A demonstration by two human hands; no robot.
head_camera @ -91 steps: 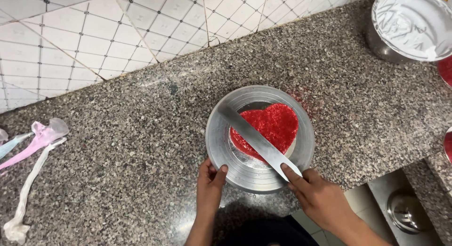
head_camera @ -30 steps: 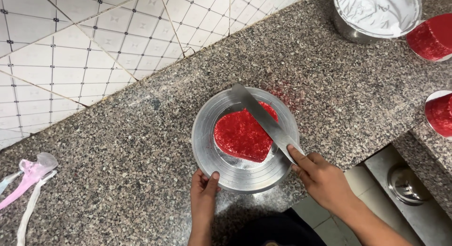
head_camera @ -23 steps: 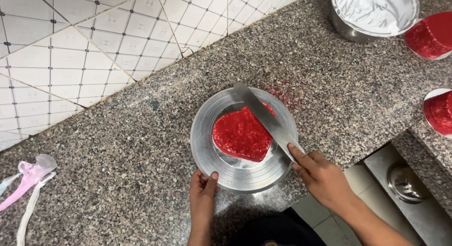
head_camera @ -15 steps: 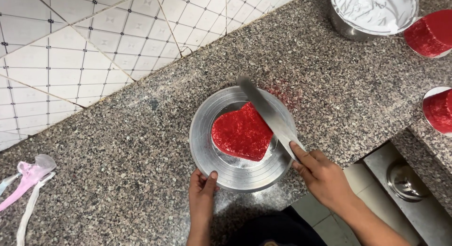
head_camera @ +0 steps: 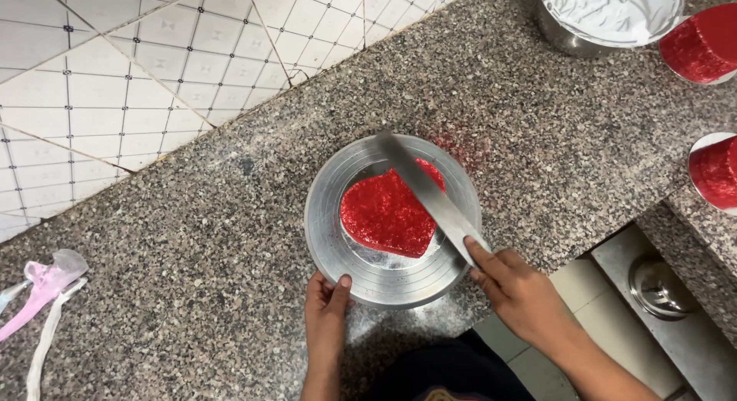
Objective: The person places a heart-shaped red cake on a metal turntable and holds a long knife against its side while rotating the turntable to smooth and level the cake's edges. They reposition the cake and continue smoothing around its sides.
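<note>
My right hand point(head_camera: 518, 293) is clamped on the long spatula point(head_camera: 430, 197), its blade lying over the red heart cake point(head_camera: 384, 217) beyond my fingertips. My left hand point(head_camera: 326, 313) pinches the turntable point(head_camera: 330, 247) rim, thumb on top.

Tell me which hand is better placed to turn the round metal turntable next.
Left, probably. The left hand already grips the near rim of the round metal turntable, while the right hand is busy holding the long flat metal spatula against the red heart-shaped cake.
</note>
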